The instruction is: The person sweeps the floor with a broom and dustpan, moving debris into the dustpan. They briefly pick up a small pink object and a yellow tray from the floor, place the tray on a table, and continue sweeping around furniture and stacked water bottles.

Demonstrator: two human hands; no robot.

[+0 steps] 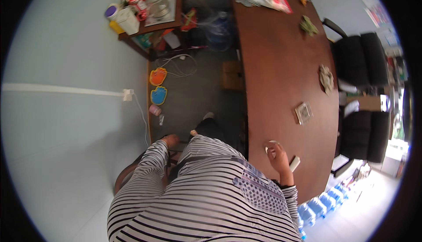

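My right hand [278, 158] is over the near part of a brown wooden table [283, 93], its fingers closed around the rim of a small clear round object [271, 144], perhaps a glass. Beside that wrist lies a narrow whitish object [295, 164], partly hidden by the hand. Farther along the tabletop sits a square clear glass ashtray [303, 113]. My left hand [172, 140] hangs low on the other side of my body, near the arm of a chair [127, 176]. Its fingers are blurred, and whether anything is in them is unclear.
Black office chairs [362, 136] line the table's far side. Crumpled cloths [326, 79] lie on the tabletop. A side table [179, 11] holding jars stands ahead by the wall. Loose cable [178, 65], a cardboard box [231, 75] and foot-shaped orange [158, 76] and blue [159, 95] items are on the floor.
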